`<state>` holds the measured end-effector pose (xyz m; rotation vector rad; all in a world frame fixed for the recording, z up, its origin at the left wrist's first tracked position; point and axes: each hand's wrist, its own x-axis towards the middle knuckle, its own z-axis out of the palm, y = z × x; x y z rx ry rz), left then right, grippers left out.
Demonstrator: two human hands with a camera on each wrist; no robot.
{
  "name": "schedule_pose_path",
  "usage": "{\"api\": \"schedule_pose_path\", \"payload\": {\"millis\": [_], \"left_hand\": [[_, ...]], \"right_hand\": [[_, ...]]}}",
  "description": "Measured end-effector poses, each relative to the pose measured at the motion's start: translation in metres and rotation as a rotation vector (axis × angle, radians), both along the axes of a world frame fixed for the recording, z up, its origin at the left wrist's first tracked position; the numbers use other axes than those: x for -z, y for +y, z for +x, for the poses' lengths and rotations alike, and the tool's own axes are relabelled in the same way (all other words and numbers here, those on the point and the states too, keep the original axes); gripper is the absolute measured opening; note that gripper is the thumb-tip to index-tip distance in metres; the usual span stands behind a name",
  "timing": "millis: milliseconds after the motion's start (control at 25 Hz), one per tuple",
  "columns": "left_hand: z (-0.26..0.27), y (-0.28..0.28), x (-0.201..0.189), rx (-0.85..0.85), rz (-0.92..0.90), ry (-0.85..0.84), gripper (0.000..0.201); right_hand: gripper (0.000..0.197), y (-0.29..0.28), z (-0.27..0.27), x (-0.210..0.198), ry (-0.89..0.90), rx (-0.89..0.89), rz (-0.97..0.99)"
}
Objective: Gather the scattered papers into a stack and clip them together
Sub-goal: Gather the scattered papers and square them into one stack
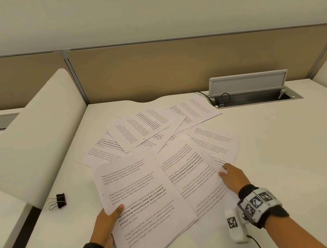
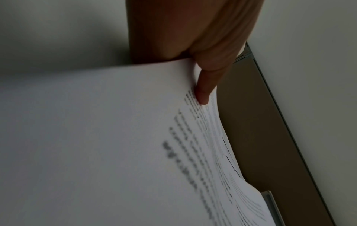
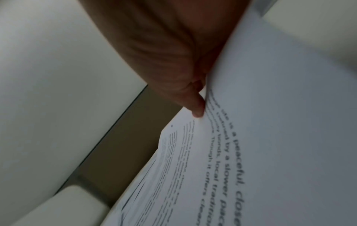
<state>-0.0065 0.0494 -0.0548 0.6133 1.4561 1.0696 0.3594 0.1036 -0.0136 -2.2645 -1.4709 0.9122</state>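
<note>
Several printed sheets lie fanned over the surface, far of a partial stack pinched at its near-left corner by the left hand. Right hand fingers clamp another sheet's right edge. Paper looks light, floppy, slippery (grip edges). 1 binder clip waits left.

White papers with black print, black binder clip, cream desk, tan partition.

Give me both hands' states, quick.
Left hand: grips the near papers, thumb on top.
Right hand: pinches a sheet.
</note>
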Motion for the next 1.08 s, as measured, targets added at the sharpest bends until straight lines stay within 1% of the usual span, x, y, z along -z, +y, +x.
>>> {"api": "schedule_pose_path", "payload": {"millis": [80, 160, 280, 360, 440, 560, 600, 680, 760, 880, 920, 960, 1080], "left_hand": [[0.0, -0.001, 0.001, -0.02, 0.023, 0.005, 0.034], [0.002, 0.0, 0.002, -0.021, 0.037, 0.038, 0.031], [0.004, 0.0, 0.004, -0.01, 0.032, 0.081, 0.032], [0.004, 0.0, 0.005, -0.006, 0.034, 0.093, 0.032], [0.003, -0.001, 0.005, -0.003, 0.037, 0.087, 0.031], [0.003, -0.002, 0.004, -0.011, 0.036, 0.081, 0.03], [0.003, -0.001, 0.003, -0.016, 0.037, 0.086, 0.031], [0.003, 0.0, 0.005, -0.014, 0.032, 0.099, 0.033], [0.003, 0.001, 0.006, -0.018, 0.027, 0.104, 0.034], [0.004, 0.001, 0.007, -0.015, 0.026, 0.112, 0.033], [0.003, 0.001, 0.007, -0.015, 0.026, 0.117, 0.032], [0.003, 0.001, 0.008, -0.015, 0.025, 0.123, 0.033], [0.004, 0.001, 0.009, -0.02, 0.02, 0.127, 0.033]], "right_hand": [[0.031, -0.007, 0.019, -0.003, 0.059, 0.13, 0.063], [0.035, -0.011, 0.033, -0.004, 0.09, 0.229, 0.07], [0.049, -0.011, 0.039, -0.001, 0.158, 0.333, 0.046], [0.055, -0.004, 0.037, -0.001, 0.206, 0.382, 0.035], [0.056, 0.007, 0.037, 0.003, 0.321, 0.428, 0.024], [0.056, 0.021, 0.041, 0.014, 0.607, 0.57, -0.021], [0.053, 0.025, 0.039, 0.013, 0.68, 0.618, -0.029], [0.039, 0.03, 0.037, 0.009, 0.807, 0.649, -0.018], [0.028, 0.033, 0.032, 0.0, 0.846, 0.629, -0.043], [0.02, 0.039, 0.03, -0.005, 0.927, 0.595, -0.055], [0.021, 0.043, 0.03, -0.005, 0.889, 0.585, -0.054], [0.028, 0.048, 0.031, -0.003, 0.792, 0.541, -0.043], [0.066, 0.06, 0.028, 0.006, 0.226, 0.287, 0.007]]}}
